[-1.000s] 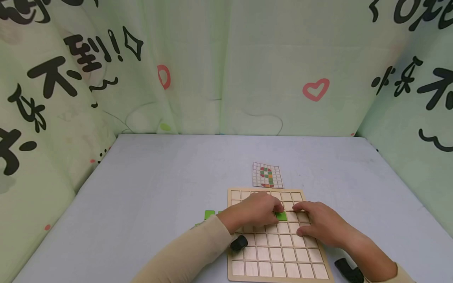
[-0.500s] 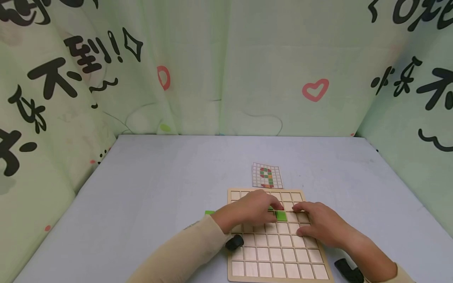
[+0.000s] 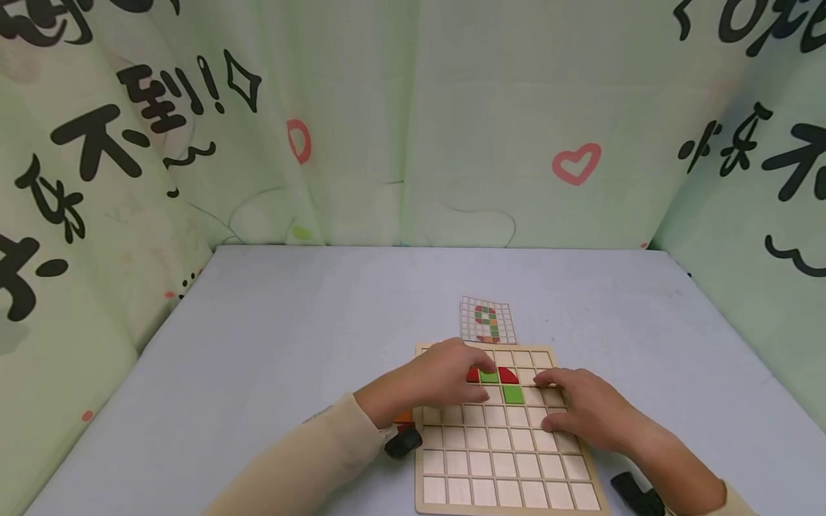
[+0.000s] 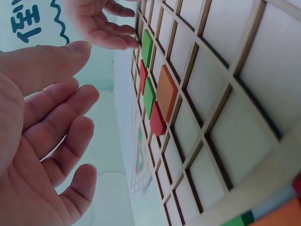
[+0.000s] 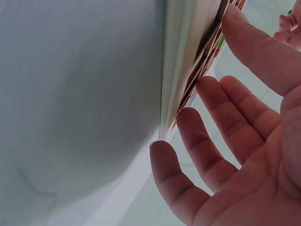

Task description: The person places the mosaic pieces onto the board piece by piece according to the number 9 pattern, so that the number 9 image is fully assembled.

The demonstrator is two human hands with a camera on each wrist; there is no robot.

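Observation:
A wooden grid board (image 3: 503,462) lies on the table with several coloured pieces in its far cells. In the head view these are a red piece (image 3: 473,375), a green square (image 3: 490,378), another red piece with a rounded edge (image 3: 508,375) and a green square (image 3: 513,394) nearer. An orange square (image 4: 167,92) shows beside them in the left wrist view. My left hand (image 3: 432,380) hovers over the board's far left part, fingers loosely bent and apart from the thumb, nothing between them. My right hand (image 3: 590,407) rests at the board's right side, thumb and fingers spread.
Beyond the board lies a printed pattern card (image 3: 488,320) with a coloured grid figure. Loose pieces, including an orange one (image 3: 404,416), lie left of the board, partly behind the left wrist. A printed curtain (image 3: 413,122) surrounds the table's back and sides.
My left hand has drawn back to the left from the middle cells, uncovering the red and green pieces in the row behind the nearer green square. The right hand stays in place.

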